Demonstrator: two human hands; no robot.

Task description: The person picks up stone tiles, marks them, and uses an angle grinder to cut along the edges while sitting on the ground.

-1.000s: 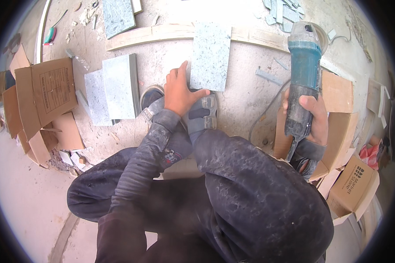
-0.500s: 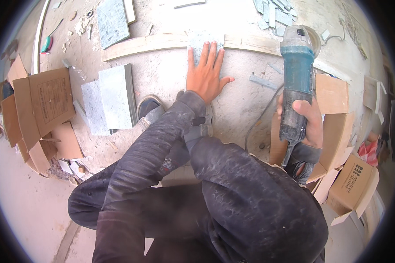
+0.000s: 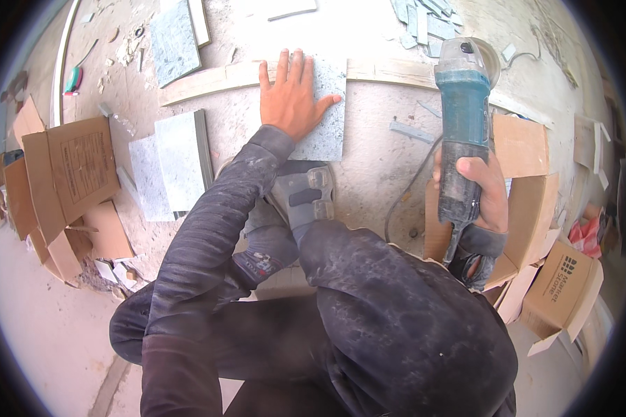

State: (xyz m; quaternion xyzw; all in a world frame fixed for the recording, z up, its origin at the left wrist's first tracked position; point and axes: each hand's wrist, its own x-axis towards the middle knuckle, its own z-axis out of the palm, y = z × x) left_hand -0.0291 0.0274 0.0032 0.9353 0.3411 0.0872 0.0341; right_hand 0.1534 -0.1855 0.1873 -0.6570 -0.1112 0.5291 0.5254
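My left hand (image 3: 290, 97) lies flat with its fingers spread, pressed down on a grey speckled stone tile (image 3: 330, 128). The tile's left part is hidden under that hand, and its far end lies over a pale wooden strip (image 3: 389, 70). In my right hand (image 3: 490, 191) is a teal and black angle grinder (image 3: 464, 111), gripped round its dark rear body with the disc end pointing away from me. Whether the disc spins cannot be made out. My shoe (image 3: 305, 197) is right by the tile's near edge.
Stacked stone tiles (image 3: 182, 156) lie to the left, with another tile (image 3: 175, 43) beyond. Opened cardboard boxes stand left (image 3: 73, 163) and right (image 3: 562, 288). Offcuts (image 3: 428, 24) are heaped at the far right. A dark cable (image 3: 391, 208) curves across the dusty floor below the grinder.
My left hand has shifted left over the tile, so more of the tile's right side shows. My right hand keeps the grinder in nearly the same place.
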